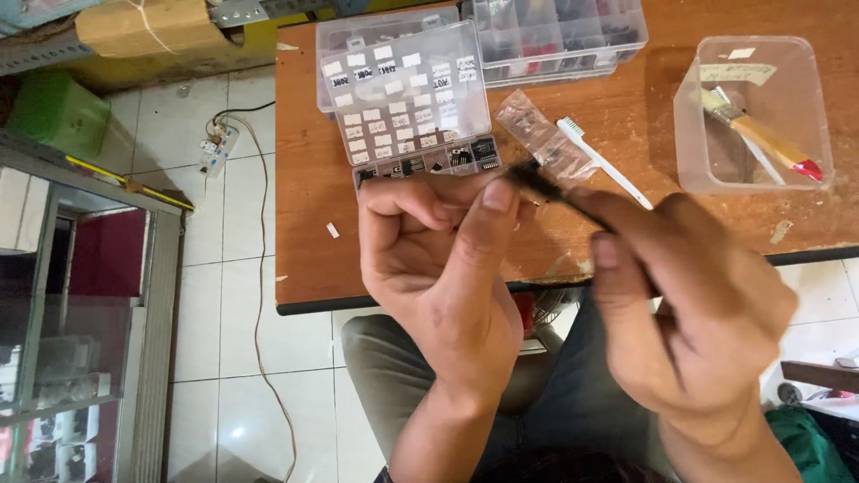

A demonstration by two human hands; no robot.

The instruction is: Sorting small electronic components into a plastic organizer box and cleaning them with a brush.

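My right hand (693,304) grips black tweezers (559,194) whose tips reach towards my left hand (443,259). The left hand's fingers are curled shut, thumb up, pinching something too small to make out right at the tweezer tips. Both hands hover above the near edge of a brown wooden table (304,197). Just beyond them lies a clear compartment box (407,98) with white labels on its lid, and a small clear plastic bag (546,139) next to a white toothbrush (604,163).
A second clear parts organiser (559,36) sits at the table's back. A clear plastic tub (756,112) at the right holds a paintbrush with a yellow and red handle. On the tiled floor to the left are a power strip (217,148) with cable and a glass cabinet (80,331).
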